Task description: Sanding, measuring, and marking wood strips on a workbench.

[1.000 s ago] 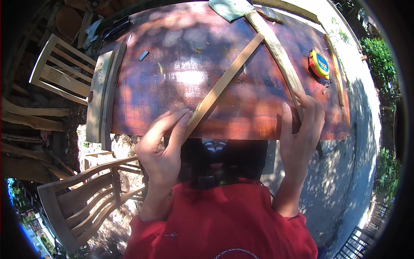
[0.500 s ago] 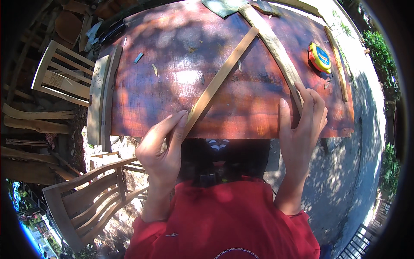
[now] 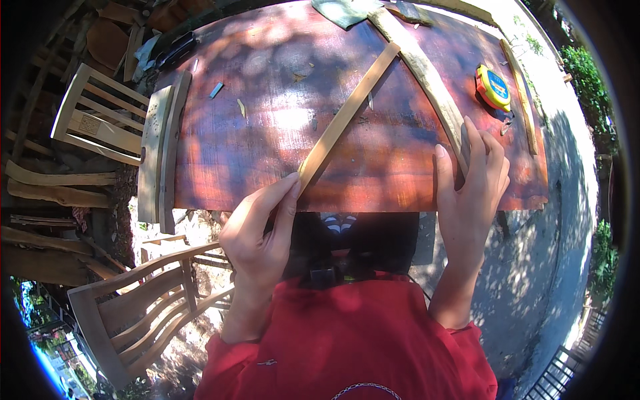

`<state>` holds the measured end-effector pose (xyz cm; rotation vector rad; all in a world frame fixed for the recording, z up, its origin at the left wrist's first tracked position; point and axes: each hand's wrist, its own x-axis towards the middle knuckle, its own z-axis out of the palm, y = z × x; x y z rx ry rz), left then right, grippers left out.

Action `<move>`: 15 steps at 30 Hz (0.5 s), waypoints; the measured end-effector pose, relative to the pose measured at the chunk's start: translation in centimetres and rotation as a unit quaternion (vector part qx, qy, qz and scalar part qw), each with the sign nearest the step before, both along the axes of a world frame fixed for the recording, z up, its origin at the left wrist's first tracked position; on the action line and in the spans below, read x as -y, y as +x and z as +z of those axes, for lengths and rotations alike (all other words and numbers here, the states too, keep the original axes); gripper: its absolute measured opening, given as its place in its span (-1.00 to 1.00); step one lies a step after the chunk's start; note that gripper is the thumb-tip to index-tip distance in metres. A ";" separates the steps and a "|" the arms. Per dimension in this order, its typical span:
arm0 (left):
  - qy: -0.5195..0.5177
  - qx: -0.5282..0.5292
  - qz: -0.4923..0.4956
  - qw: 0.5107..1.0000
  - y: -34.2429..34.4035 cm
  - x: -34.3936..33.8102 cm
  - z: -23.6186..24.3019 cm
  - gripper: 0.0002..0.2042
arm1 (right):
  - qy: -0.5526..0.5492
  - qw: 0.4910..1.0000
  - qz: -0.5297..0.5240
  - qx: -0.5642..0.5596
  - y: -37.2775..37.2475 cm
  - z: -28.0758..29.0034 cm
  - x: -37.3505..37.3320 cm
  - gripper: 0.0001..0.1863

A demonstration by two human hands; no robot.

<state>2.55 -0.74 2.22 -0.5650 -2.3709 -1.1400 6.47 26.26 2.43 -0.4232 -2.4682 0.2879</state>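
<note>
My left hand [image 3: 262, 223] pinches the near end of a narrow wooden strip [image 3: 347, 117] between thumb and fingers. The strip slants away to the right, and its far end rests against a longer, rougher wooden board [image 3: 427, 80]. Beside that board's near end is my right hand [image 3: 472, 177], fingers apart, with thumb on one side and fingers on the other, not closed round it. Both pieces lie on a reddish-brown glossy tabletop [image 3: 247, 153]. A yellow and red tape measure [image 3: 493, 88] rests to the right of the board.
Two wooden pieces [image 3: 160, 157] lie along the table's left edge, and a thin strip [image 3: 520, 97] along the right. A greenish cloth [image 3: 347, 10] sits at the far edge. Wooden chairs [image 3: 147, 307] stand at left; a paved path [image 3: 533, 267] runs at right.
My left hand has shifted slightly right and up along the strip, with its near end now hidden by the hand. My right hand has moved only a little, its fingers still spread.
</note>
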 end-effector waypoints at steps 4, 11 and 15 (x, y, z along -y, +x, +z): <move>-0.013 -0.028 -0.004 1.000 0.0 -0.2 -0.1 -0.77 | 0.038 0.999 -0.003 0.015 -1.0 0.4 -0.9 -0.38; -0.010 -0.065 -0.005 0.998 -0.6 -0.6 -1.3 -0.77 | 0.087 0.996 0.010 0.021 -2.2 0.5 -1.9 -0.66; 0.003 -0.057 -0.006 0.998 -0.6 -0.3 -1.6 -0.80 | -0.130 0.988 0.074 -0.047 0.4 2.4 -0.1 -0.74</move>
